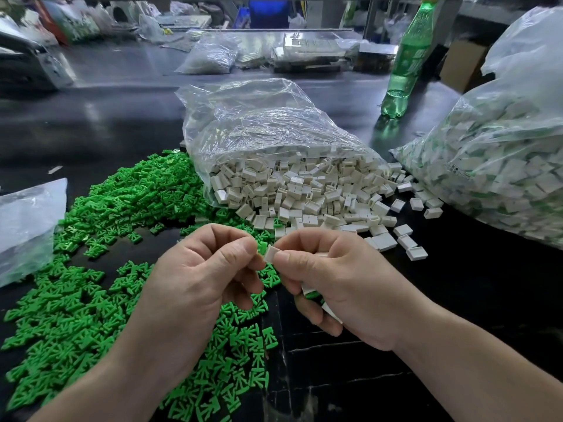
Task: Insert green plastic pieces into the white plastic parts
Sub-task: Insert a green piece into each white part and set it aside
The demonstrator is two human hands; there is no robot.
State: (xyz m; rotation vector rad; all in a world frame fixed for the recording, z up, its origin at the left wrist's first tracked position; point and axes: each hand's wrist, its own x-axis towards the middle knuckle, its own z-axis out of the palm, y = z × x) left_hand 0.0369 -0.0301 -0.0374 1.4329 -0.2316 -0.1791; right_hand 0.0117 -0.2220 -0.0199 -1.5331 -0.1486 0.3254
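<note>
Far left: crumpled clear plastic bag [27,226], cut off by the frame edge, contents not readable. Next to it, a loose heap of small green forked plastic pieces [91,284] spreads over the dark glossy bench [487,269]. My left grip [195,275] is closed to a pinch, thumb and forefinger on one green plastic piece [262,247], the other fingers curled under. Only a sliver of green shows past the fingertips, so I cannot tell how deep it sits. It meets a small white box-shaped plastic part [271,253], pinched between thumb and forefinger of my right grip [341,278]. Both are held up off the bench, above the near edge of the heap. Handling, my estimate: both are light, stiff mouldings, smooth and tiny, likely to skew or slip. Best to hold the white part by its flat sides with the open end free, and the green one by its broad end, prongs leading. The right grip's lower fingers curl over more white parts with some green [310,292]; their number and whether they are finished are unclear. Behind the hands, an open clear bag of white parts [274,141] spills onto the bench. Further right: an upright green plastic bottle [405,65], then a large clear bag [502,162] of white parts flecked green, cut off at the edge.
</note>
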